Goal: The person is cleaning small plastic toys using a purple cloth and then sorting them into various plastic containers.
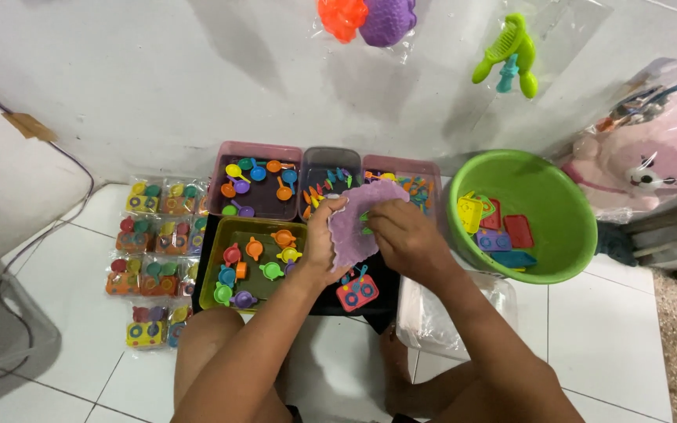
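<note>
Both hands, left hand (321, 247) and right hand (407, 237), pinch a purple scalloped toy plate (358, 223) between them above the trays (254, 235).

A white tiled floor (613, 345) carries everything; against the wall stand three shallow trays, a pink tray (221, 168) of small pans, a dark tray (331, 155), and another pink tray (425, 168); nearer sits an olive tray (217, 235) of little pots on a black mat (370, 301); bagged toy sets (154, 251) lie in rows to the left; a green basin (566, 258) rests on the right; a clear plastic bag (432, 321) lies beside it.
</note>
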